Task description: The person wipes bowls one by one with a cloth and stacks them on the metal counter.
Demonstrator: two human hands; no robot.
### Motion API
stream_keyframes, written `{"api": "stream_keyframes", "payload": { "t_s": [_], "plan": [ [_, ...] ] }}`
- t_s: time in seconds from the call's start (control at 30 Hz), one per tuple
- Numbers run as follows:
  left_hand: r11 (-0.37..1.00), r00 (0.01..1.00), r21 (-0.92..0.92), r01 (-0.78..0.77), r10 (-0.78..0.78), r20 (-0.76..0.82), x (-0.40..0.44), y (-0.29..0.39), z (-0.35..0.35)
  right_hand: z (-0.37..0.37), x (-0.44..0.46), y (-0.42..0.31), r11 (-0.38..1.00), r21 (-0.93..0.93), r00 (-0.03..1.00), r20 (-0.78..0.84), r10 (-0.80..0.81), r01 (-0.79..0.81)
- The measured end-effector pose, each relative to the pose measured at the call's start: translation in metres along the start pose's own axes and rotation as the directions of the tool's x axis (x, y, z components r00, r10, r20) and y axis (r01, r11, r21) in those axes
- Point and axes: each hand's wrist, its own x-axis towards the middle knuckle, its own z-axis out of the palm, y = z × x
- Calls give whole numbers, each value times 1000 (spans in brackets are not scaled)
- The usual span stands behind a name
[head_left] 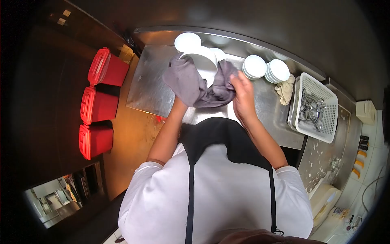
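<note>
A grey-purple cloth (183, 81) is bunched between my two hands above the steel counter. A white bowl (202, 60) stands tilted within the cloth, its upper part showing. My left hand lies behind the cloth folds; only the wrist shows, and the cloth is held up around it. At the right end of the cloth, my right hand (243, 95) is closed on the fabric with its fingers curled. Just behind the tilted bowl are another white bowl (187, 42) and a smaller white dish (218, 53).
Two stacks of white bowls, the left (254, 66) and the right (278, 70), stand near the back ledge. Beside them lie a beige rag (285, 90) and a white basket (334, 106) of metal cutlery. Red lidded bins (107, 103) line the left side.
</note>
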Motion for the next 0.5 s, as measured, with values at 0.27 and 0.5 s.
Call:
{"api": "stream_keyframes", "payload": {
  "t_s": [0.27,0.5],
  "plan": [
    [996,989,20,88,-85,-121,52,82,-15,8,40,-5,-449,-673,513,740,-436,588],
    [995,996,81,59,-53,-74,8,8,31,-6,36,5,257,-835,872,449,-194,487]
  ]
}}
